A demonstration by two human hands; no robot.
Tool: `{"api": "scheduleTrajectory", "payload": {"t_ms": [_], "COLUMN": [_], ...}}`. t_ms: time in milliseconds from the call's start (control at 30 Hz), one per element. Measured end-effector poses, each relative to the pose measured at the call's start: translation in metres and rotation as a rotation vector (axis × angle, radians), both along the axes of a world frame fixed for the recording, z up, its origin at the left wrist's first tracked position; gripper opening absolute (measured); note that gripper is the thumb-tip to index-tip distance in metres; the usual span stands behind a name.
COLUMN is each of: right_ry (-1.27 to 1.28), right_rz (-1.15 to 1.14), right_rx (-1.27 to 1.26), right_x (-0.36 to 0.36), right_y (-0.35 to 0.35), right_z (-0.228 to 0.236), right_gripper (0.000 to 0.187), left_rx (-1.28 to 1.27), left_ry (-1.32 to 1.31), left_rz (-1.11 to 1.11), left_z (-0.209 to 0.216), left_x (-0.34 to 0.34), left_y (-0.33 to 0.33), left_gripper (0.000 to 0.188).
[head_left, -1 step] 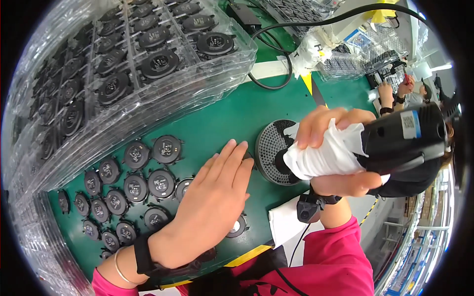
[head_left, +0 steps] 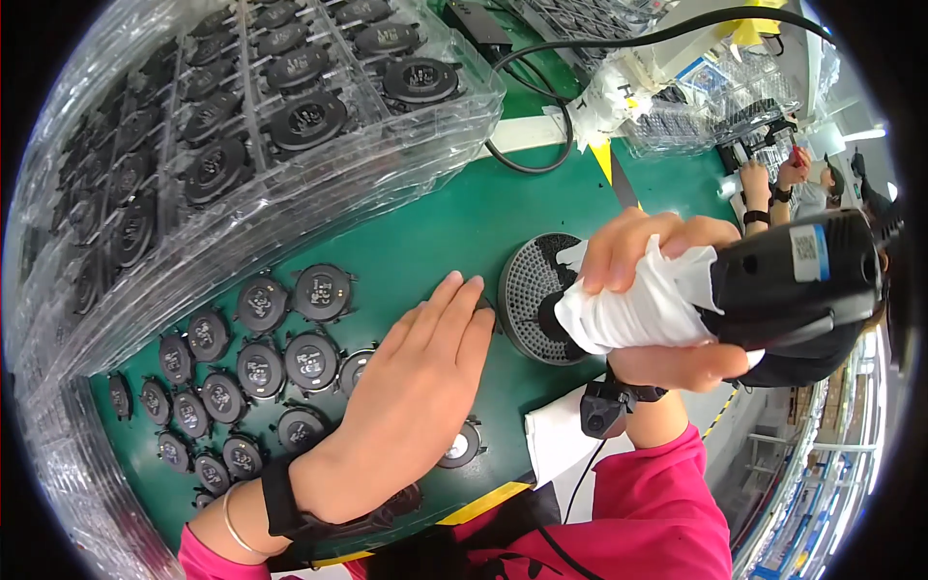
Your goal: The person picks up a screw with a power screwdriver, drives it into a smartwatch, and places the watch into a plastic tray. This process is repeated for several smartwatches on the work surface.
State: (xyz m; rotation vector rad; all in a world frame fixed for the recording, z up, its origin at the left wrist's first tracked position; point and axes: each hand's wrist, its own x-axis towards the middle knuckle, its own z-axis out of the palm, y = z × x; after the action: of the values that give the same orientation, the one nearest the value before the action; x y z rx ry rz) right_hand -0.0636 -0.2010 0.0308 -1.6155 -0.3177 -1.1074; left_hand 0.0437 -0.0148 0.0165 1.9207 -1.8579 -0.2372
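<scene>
My right hand (head_left: 657, 290) grips a black hand-held tool (head_left: 797, 280) shaped like a heat gun, around a part wrapped in white cloth (head_left: 633, 304). Its dark front end reaches down over a round grey disc (head_left: 534, 319) with a dotted grid surface. My left hand (head_left: 420, 362) lies palm down, fingers stretched out and close together, low over the table. A dark edge of a part shows beside its fingertips; the palm hides the rest. Left of that hand sit several round black watch cases (head_left: 311, 361) with lugs, and one with a pale centre (head_left: 460, 447) lies near its wrist side.
Stacked clear plastic trays (head_left: 387, 145) full of black watch cases fill the back left. A black cable (head_left: 570, 126) loops behind the disc. A white sheet (head_left: 561, 430) lies at the table's front edge. Another person's hands (head_left: 756, 184) work at the far right.
The tool's rear end has shifted very slightly right. The watch cases sit slightly further left in the picture. Both hands keep nearly the same pose.
</scene>
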Motion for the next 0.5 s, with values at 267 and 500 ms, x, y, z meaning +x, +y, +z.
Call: {"api": "scheduleTrajectory", "payload": {"t_ms": [267, 500], "right_ry": [0.054, 0.098], "right_rz": [0.050, 0.154], "right_rx": [-0.093, 0.023], "right_x": [-0.001, -0.009], "right_y": [-0.009, -0.012], "right_z": [0.004, 0.006], "right_gripper": [0.089, 0.093], "left_rx": [0.012, -0.013], "left_ry": [-0.030, 0.109], "left_rz": [-0.041, 0.001], "left_z": [-0.005, -0.012], "left_x": [-0.008, -0.013], "left_y": [0.004, 0.009], "left_gripper": [0.041, 0.047]}}
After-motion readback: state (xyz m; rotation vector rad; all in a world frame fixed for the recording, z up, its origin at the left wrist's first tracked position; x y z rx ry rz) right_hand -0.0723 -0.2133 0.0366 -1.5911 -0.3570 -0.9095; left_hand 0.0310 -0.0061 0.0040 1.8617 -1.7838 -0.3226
